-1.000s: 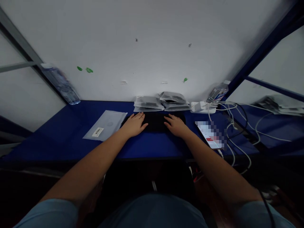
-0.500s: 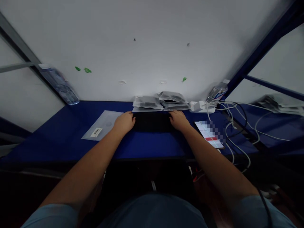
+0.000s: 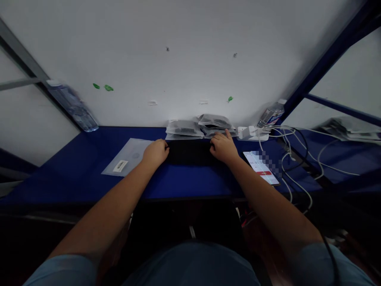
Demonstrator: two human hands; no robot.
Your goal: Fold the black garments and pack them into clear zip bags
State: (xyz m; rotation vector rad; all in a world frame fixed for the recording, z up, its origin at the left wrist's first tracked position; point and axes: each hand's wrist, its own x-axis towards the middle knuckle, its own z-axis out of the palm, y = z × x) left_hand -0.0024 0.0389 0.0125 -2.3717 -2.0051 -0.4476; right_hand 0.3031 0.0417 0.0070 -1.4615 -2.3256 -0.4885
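Observation:
A flat black strip (image 3: 190,153), seemingly cloth, lies crosswise on the blue table. At its left end my left hand (image 3: 155,153) is closed, fingers curled over the edge. My right hand (image 3: 224,147) holds the right end between thumb and curled fingers, with one finger lifted away. What the fingertips do underneath is hidden. Beside my left hand lies a frosted plastic bag (image 3: 131,153) with a barcode label (image 3: 120,166). Several more frosted bags (image 3: 184,129) with dark contents are piled just behind the black strip, close to my right fingers.
A phone (image 3: 262,167) with a lit screen lies right of my right forearm. Behind it are a white power strip (image 3: 253,133), tangled white cables (image 3: 287,147) and a bottle (image 3: 272,114). Another bottle (image 3: 74,106) stands at the back left. A white wall (image 3: 190,67) closes off the back.
My right hand has shifted slightly left along the black strip, and one of its fingers has lifted. My left hand stays at the left end.

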